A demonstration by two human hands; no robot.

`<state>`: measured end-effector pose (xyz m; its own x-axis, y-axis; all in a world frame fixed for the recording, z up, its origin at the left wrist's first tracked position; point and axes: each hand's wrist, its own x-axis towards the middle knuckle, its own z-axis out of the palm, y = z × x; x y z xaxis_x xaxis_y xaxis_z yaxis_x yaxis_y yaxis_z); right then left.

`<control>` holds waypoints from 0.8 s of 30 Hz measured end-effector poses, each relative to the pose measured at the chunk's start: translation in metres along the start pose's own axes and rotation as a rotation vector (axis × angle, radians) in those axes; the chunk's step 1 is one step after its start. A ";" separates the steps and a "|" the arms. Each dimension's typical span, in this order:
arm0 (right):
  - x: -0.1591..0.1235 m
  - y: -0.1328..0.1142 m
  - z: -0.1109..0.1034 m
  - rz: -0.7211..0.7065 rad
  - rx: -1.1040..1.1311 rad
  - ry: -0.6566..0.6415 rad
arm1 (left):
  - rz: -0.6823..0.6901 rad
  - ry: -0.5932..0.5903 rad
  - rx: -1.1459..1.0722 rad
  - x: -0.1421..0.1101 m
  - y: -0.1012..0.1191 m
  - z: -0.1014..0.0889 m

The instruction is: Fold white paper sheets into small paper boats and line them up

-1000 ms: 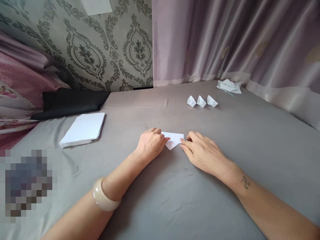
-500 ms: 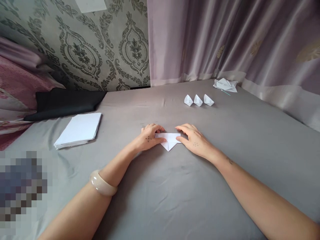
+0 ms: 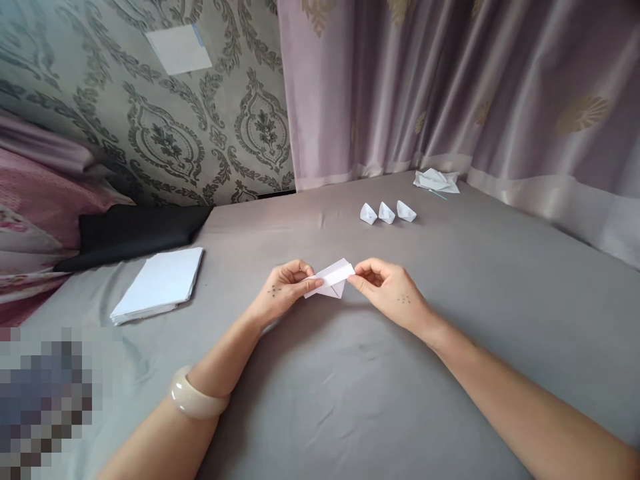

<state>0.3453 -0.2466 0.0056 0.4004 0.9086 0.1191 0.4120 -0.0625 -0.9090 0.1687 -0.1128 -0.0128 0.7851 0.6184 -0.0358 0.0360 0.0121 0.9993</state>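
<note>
A folded sheet of white paper (image 3: 332,276) is held between my two hands, tilted with its right end higher. It has a long flat band along the top and a triangular point below. My left hand (image 3: 283,288) pinches the left end, thumb in front and fingers behind. At the right end, the thumb and forefinger of my right hand (image 3: 390,285) grip the corner of the band. A pale bangle (image 3: 197,397) is on my left forearm. Behind the paper, three small white folded paper boats (image 3: 386,213) stand in a row.
To the left lies a stack of white paper sheets (image 3: 159,283), with a black cloth (image 3: 143,230) behind it. More folded paper (image 3: 436,180) and a thin greenish stick (image 3: 438,195) lie at the back right, near the curtain (image 3: 345,100). Grey fabric (image 3: 320,400) covers the surface.
Both hands have lifted the folded paper off the fabric and tilted it, right end up. My right thumb and forefinger have closed on its right corner. The view has tipped upward slightly.
</note>
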 end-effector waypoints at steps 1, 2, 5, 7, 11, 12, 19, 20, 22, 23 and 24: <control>-0.002 -0.003 0.001 -0.034 -0.020 0.026 | 0.015 -0.006 -0.014 -0.001 0.000 0.002; -0.005 -0.006 0.001 -0.071 -0.040 0.047 | 0.032 -0.011 -0.027 -0.001 -0.001 0.003; -0.010 -0.012 0.003 -0.228 -0.091 0.107 | 0.069 -0.008 -0.068 -0.003 -0.002 0.008; -0.012 -0.014 0.005 -0.332 -0.113 0.134 | 0.071 0.009 -0.074 -0.004 -0.001 0.010; -0.015 -0.013 0.007 -0.483 -0.105 0.159 | 0.054 0.026 -0.009 -0.007 0.004 0.012; -0.016 -0.014 0.008 -0.511 -0.106 0.166 | 0.052 0.027 0.004 -0.007 0.005 0.013; -0.020 -0.017 0.008 -0.509 -0.219 0.193 | 0.142 0.108 0.224 -0.010 0.005 0.016; -0.020 -0.016 0.008 -0.488 -0.243 0.220 | 0.211 0.152 0.345 -0.010 0.004 0.016; -0.018 -0.013 0.007 -0.473 -0.299 0.262 | 0.396 0.241 0.647 -0.011 0.003 0.015; -0.017 -0.011 0.006 -0.490 -0.338 0.264 | 0.494 0.270 0.802 -0.012 0.003 0.015; -0.016 -0.008 0.006 -0.522 -0.387 0.254 | 0.584 0.284 0.940 -0.013 0.003 0.015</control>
<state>0.3304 -0.2581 0.0085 0.2303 0.7381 0.6342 0.8458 0.1706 -0.5055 0.1678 -0.1329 -0.0092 0.6698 0.4934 0.5549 0.2543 -0.8545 0.4530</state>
